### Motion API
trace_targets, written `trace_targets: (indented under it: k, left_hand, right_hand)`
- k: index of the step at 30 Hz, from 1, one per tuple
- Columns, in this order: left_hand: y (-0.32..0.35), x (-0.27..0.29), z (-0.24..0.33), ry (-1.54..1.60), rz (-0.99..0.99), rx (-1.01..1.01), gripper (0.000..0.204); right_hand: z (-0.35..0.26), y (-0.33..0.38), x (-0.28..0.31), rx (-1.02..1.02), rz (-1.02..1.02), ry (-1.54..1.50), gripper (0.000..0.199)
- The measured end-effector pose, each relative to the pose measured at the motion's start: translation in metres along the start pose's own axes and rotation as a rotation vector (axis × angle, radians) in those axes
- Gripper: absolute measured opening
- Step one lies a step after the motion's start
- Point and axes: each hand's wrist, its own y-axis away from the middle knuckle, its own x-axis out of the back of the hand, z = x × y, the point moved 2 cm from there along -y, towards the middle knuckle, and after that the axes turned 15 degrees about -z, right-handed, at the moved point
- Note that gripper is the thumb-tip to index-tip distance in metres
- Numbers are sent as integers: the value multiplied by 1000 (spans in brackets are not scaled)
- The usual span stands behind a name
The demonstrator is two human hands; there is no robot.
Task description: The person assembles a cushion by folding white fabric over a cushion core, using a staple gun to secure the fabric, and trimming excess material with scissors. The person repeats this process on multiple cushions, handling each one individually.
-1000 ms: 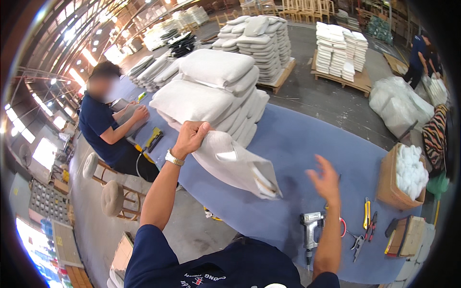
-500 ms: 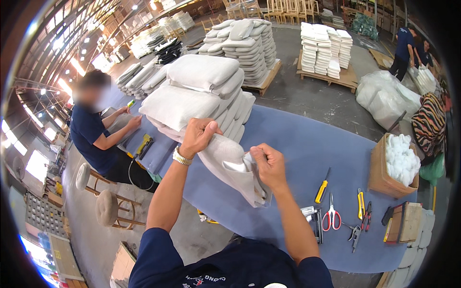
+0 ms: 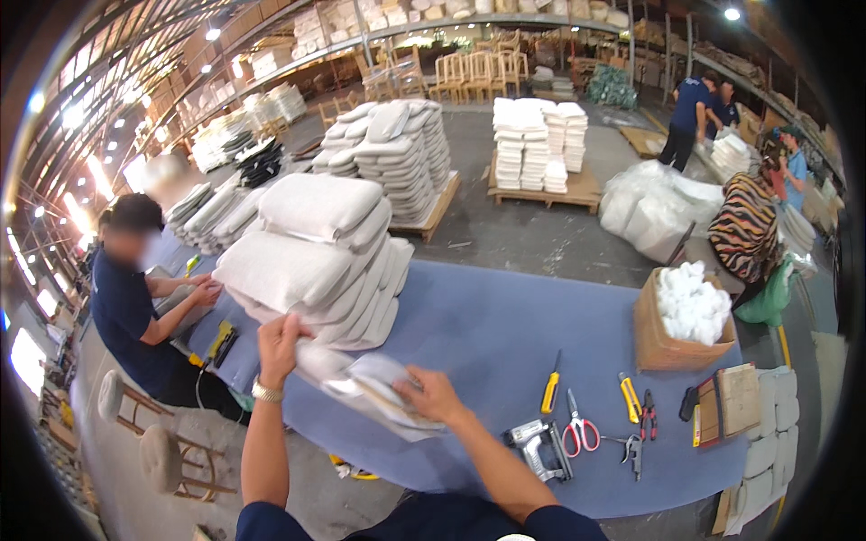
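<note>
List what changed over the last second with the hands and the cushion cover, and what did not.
The right hand, a second ago open above the blue table and holding nothing, came left and took hold of the white cushion cover. The left hand kept its grip on the cover's other end, and the cover now lies flatter and nearer the table's front edge. The cushion stack, staple gun and red-handled scissors stayed put.

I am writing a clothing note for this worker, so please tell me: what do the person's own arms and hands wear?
Both forearms are bare. The left hand has a metal wristwatch on its wrist. The right hand is without glove or visible jewellery. Short dark navy sleeves cover the upper arms at the lower edge.
</note>
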Motion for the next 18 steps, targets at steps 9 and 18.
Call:
trace_targets:
  k: [9, 18]
  left_hand:
    - [118, 42, -115, 379, 314, 239, 55]
    - [280, 27, -259, 1168, 501, 539, 47]
  right_hand:
    - [139, 49, -57, -305, 83, -234, 43]
    - [152, 2, -109, -96, 278, -731, 34]
